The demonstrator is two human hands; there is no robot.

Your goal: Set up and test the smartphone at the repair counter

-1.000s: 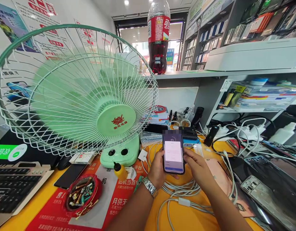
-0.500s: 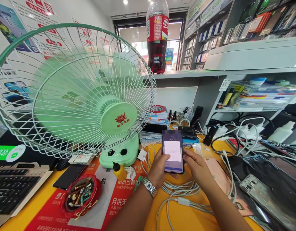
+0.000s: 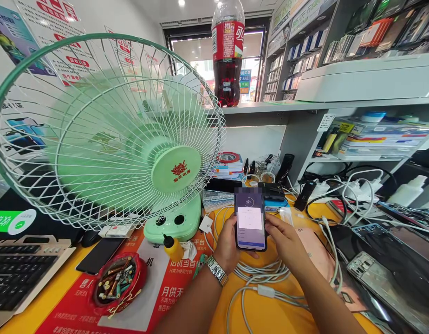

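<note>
Yellow bench fills the lower centre of your frame, with white cables coiled on it. Just beyond, right of centre, you have the phone, lit screen facing you: your left hand wraps its left side, your right hand pinches its right edge. Farther off, a green fan spans the left; a bottle stands upper centre.

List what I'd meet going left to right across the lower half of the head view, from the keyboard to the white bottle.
Keyboard, red bowl, yellow bottle, left hand, phone, right hand, white bottle.
</note>
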